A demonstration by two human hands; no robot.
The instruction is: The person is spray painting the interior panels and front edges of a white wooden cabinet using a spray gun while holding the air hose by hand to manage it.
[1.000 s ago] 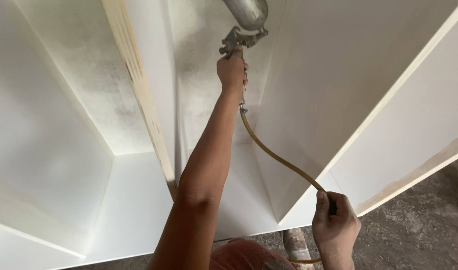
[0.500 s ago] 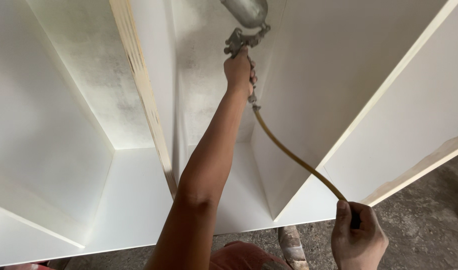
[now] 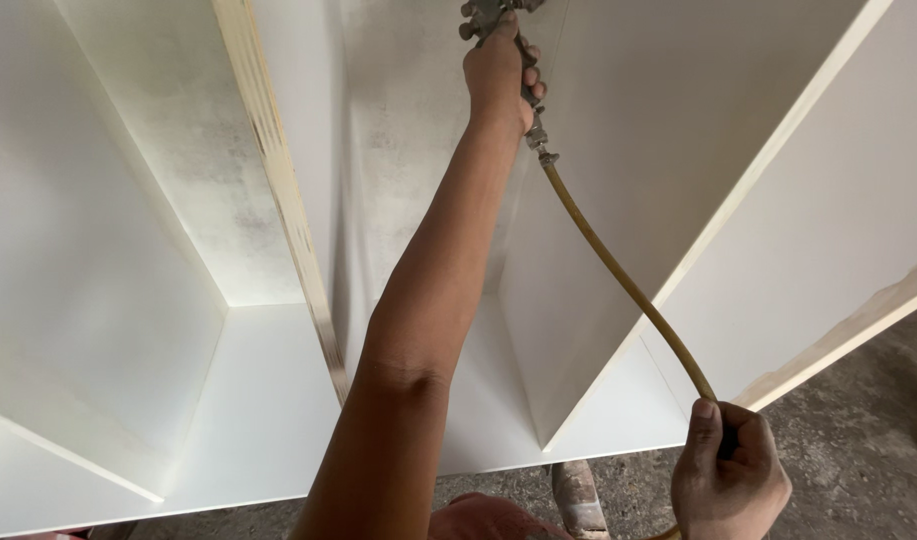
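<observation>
My left hand (image 3: pixel 498 75) is stretched out at arm's length and shut around the grip of a grey metal spray gun (image 3: pixel 486 14), whose top is cut off by the frame's upper edge. The gun is inside the middle bay of a white cabinet (image 3: pixel 268 400). A yellowish rubber hose (image 3: pixel 618 275) runs from the gun's base down to the lower right. There my right hand (image 3: pixel 728 480) is closed around the hose, near the cabinet's front edge.
Upright white dividers split the cabinet into bays; one divider has a bare wood front edge (image 3: pixel 278 190). The back panels show grey speckled patches. Rough concrete floor (image 3: pixel 858 420) lies at the right. A paint-stained post (image 3: pixel 578 495) and pink cloth (image 3: pixel 488 515) sit below.
My left hand and the spray gun have moved higher in the frame, so the gun's cup is now out of view. My right hand has shifted right and down along the hose.
</observation>
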